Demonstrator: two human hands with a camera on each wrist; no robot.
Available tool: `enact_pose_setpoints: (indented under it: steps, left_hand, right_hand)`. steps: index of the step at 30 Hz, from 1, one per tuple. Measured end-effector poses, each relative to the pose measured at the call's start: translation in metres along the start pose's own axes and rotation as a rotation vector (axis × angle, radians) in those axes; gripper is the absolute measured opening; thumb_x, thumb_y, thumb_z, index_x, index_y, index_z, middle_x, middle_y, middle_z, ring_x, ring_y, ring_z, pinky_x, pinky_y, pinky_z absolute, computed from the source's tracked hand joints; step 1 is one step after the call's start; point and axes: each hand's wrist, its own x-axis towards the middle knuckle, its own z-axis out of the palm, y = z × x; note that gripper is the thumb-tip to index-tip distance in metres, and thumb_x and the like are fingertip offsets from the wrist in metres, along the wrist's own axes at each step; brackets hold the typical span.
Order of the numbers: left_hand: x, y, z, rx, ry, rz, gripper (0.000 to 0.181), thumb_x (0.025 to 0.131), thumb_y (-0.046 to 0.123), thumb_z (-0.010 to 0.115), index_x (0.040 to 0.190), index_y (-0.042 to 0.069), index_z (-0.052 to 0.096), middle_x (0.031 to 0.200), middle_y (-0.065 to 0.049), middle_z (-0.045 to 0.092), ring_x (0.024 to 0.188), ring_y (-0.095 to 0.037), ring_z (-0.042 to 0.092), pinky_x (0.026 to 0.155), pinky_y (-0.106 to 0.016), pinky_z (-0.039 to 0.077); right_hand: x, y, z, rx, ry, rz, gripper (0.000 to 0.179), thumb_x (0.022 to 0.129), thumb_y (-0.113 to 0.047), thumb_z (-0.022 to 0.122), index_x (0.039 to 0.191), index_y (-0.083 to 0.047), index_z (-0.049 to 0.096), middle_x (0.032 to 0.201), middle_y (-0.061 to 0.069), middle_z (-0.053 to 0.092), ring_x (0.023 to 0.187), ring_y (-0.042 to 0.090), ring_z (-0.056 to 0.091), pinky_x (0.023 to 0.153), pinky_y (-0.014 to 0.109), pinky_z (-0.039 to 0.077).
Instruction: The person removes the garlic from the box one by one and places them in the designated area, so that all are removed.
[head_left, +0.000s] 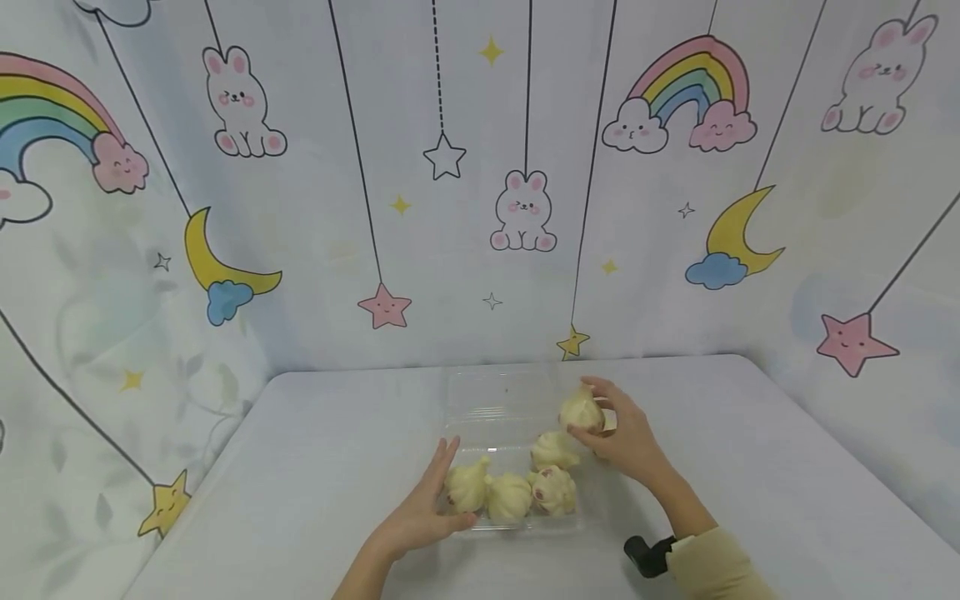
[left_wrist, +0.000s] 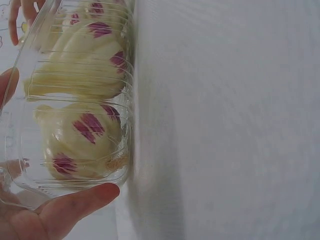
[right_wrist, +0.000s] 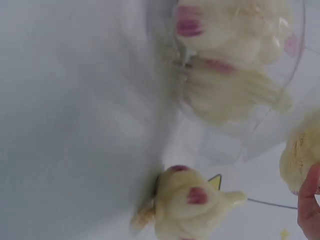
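Observation:
My right hand (head_left: 626, 437) pinches a pale garlic bulb (head_left: 581, 410) between thumb and fingers, above the right side of a clear plastic clamshell box (head_left: 517, 527). The same held bulb (right_wrist: 299, 162) shows at the right edge of the right wrist view. Several garlic bulbs with purple patches, one of them this bulb (left_wrist: 82, 140), sit inside the box. My left hand (head_left: 420, 508) rests against the box's left end, its fingers straight and its thumb (left_wrist: 85, 205) along the front corner.
Another garlic bulb (right_wrist: 187, 202) lies on the table outside the box, mostly hidden behind my right hand in the head view. The box's open lid (head_left: 491, 396) lies toward the back. A black wrist device (head_left: 647, 557) is by my right sleeve. A patterned curtain (head_left: 465, 275) stands behind the table.

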Motion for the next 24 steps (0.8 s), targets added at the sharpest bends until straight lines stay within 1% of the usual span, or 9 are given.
enact_pose_setpoints:
  steps: [4,10,17,24]
  left_hand:
    - [0.0,-0.001,0.0,-0.006,0.0,-0.002,0.099,0.078,0.019,0.071,0.148,0.016,0.001,0.148,-0.024,-0.013,0.131,-0.051,-0.003,0.093,-0.074,0.008]
    - [0.0,-0.001,0.0,-0.001,0.004,-0.007,0.099,0.078,0.018,0.072,0.148,0.016,0.002,0.149,-0.023,-0.012,0.131,-0.051,-0.003,0.093,-0.074,0.008]
    - [0.0,0.0,0.0,0.003,0.001,-0.001,0.099,0.078,0.019,0.071,0.148,0.015,0.001,0.149,-0.024,-0.012,0.131,-0.051,-0.002,0.093,-0.074,0.008]
    - [0.0,0.0,0.0,0.003,-0.003,-0.005,0.099,0.078,0.02,0.071,0.148,0.015,0.001,0.148,-0.024,-0.013,0.131,-0.051,-0.002,0.092,-0.075,0.008]
  right_hand:
    - [-0.001,0.005,-0.008,-0.006,0.007,0.012,0.066,0.072,-0.01,0.077,0.129,-0.008,0.045,0.122,0.021,0.047,0.106,0.039,0.051,0.061,0.026,0.054]
    - [-0.001,0.016,-0.023,-0.062,0.01,0.033,0.066,0.073,-0.01,0.077,0.13,-0.008,0.044,0.122,0.022,0.046,0.106,0.04,0.05,0.063,0.029,0.055]
    - [-0.001,0.028,-0.04,-0.129,0.015,0.03,0.066,0.074,-0.009,0.075,0.132,-0.005,0.041,0.122,0.024,0.045,0.107,0.042,0.049,0.063,0.035,0.056]
    - [-0.003,0.041,-0.049,-0.157,0.01,0.051,0.067,0.076,-0.012,0.075,0.133,-0.005,0.039,0.124,0.025,0.044,0.107,0.045,0.048,0.066,0.039,0.055]
